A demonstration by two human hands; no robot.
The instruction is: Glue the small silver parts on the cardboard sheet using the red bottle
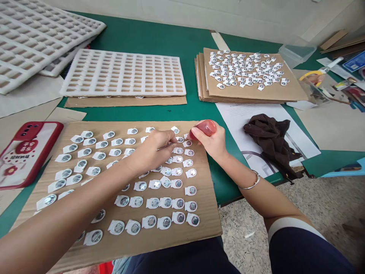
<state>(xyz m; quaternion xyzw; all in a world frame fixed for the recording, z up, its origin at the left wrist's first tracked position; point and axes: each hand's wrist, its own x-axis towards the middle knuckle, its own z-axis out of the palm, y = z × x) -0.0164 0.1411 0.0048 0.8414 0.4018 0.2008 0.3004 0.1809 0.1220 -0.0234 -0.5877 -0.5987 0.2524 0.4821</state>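
Note:
My left hand [158,146] is closed on a thin metal tool [166,146], which looks like tweezers. Its tip is among small round silver discs on white tabs, near the far right part of a cardboard sheet [168,245]. In my right hand [213,140] is a translucent red squeeze bottle [207,128], tilted with its base up. Its nozzle end is hidden by my fingers, close to the discs in the far right corner. Rows of these disc pieces [152,203] cover the sheet. My left forearm hides some of them.
White foam grid trays [125,72] lie at the back and far left. Stacked cardboard [248,89] with more disc pieces stands at the back right. A red-cased phone [27,156] lies left, a dark cloth [270,137] right, with yellow-handled scissors [312,74] beyond.

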